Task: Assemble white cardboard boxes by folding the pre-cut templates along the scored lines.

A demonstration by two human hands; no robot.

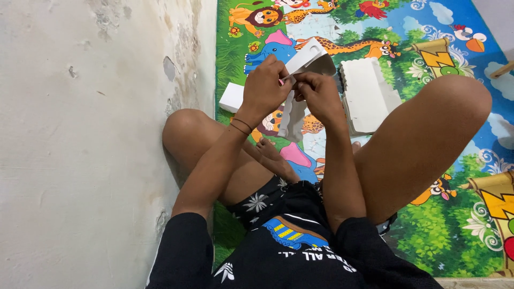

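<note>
A pale, stained plaster wall (pixel 80 134) fills the left side of the view, its paint flaked in spots. Beside it lies a bright play mat (pixel 455 225) printed with cartoon animals and green foliage, covering the floor to the right edge.

The person sits on the mat with the left knee (pixel 184 128) against the wall and the right knee (pixel 455 101) raised high. Both forearms reach forward from black sleeves and converge between the knees, elbows bent, wrists level.

On the mat past the hands rests a white moulded tray (pixel 369 93) with a scalloped edge, tilted against the right thigh. A smaller white block (pixel 231 97) lies on the mat just left of the left wrist.

A white ridged piece (pixel 293 118) hangs downward from between the two hands, and a white flat sheet (pixel 310 56) juts up and away above the fingers.

The left hand (pixel 265 85) is held with its back to the camera, fingers curled closed and pinching the white piece at its upper end; thin bands (pixel 241 126) circle that wrist. The right hand (pixel 316 91) faces it, touching knuckle to knuckle, fingers likewise bent tight on the same piece. A tiny pink spot (pixel 280 82) shows between the fingertips; what it is cannot be told.
</note>
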